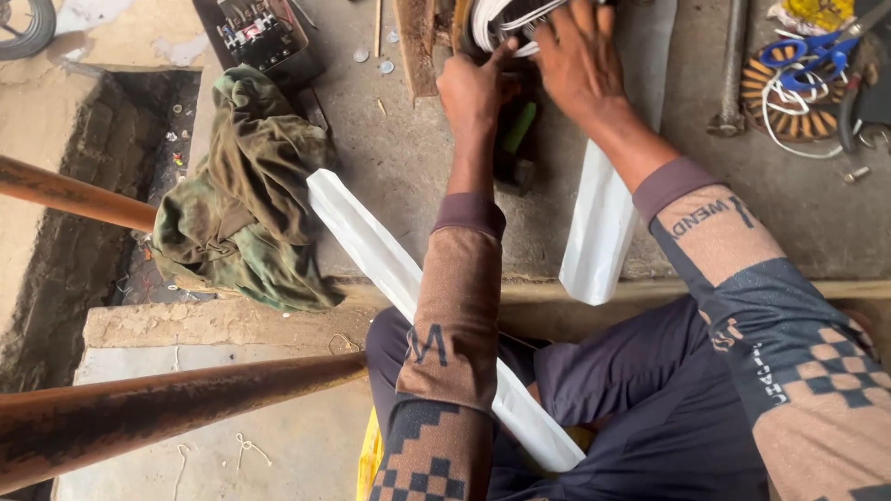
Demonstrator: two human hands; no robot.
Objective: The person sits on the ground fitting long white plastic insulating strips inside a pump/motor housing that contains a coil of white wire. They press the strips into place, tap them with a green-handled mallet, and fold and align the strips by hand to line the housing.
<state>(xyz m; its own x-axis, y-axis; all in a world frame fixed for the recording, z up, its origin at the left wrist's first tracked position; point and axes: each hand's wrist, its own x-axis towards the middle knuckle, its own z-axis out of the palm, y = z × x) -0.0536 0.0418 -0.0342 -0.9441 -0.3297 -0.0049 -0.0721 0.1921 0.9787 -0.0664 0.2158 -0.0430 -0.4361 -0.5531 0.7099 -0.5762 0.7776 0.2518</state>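
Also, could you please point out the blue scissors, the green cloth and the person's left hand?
blue scissors (809,51): head view, on the blue handles.
green cloth (243,190): head view, on the middle of the crumpled heap.
left hand (475,88): head view, on the back of the hand.

Olive-green cloth, blue scissors

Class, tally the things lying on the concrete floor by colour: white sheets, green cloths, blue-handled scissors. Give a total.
White folded sheets: 2
Green crumpled cloth: 1
Blue-handled scissors: 1
Total: 4
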